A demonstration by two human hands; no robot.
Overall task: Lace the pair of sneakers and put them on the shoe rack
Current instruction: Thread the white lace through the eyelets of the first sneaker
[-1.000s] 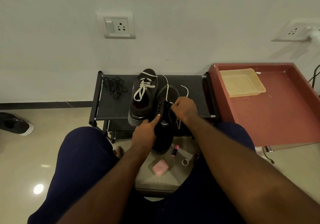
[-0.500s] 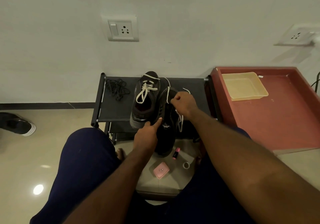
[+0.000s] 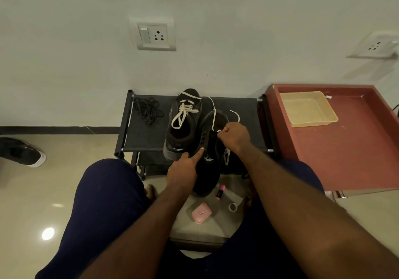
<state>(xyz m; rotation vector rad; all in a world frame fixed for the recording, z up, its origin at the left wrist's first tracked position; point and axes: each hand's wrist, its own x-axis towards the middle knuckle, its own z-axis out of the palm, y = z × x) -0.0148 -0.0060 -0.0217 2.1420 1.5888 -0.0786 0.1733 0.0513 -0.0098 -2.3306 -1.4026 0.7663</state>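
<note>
Right hand: the right hand (image 3: pixel 234 137), fingers curled, pinches the flat white shoelace (image 3: pixel 214 114) where it enters the black fabric sneaker (image 3: pixel 208 171). The lace loops up beyond the knuckles.
Left hand: the left hand (image 3: pixel 183 168) grips the same sneaker's side, with the forefinger stretched along it towards the right hand.
Held sneaker: lies between the two hands, its far end over the black fabric-topped metal shoe rack (image 3: pixel 149 136) and its near end past the rack's front rail.
Second sneaker: a matching black sneaker with white lacing (image 3: pixel 183 123) stands on the rack just beyond the left hand, touching the held one.
Beyond, left: a tangled black cord lace (image 3: pixel 146 110) lies on the rack top, well left of both hands.
Below the hands: a pink square case (image 3: pixel 201 212), a pink-capped black stick (image 3: pixel 220 191) and a small white ring (image 3: pixel 232 207).
Right of the right hand: a red-topped desk (image 3: pixel 345 149) carrying a shallow yellow plastic tray (image 3: pixel 308 109).
</note>
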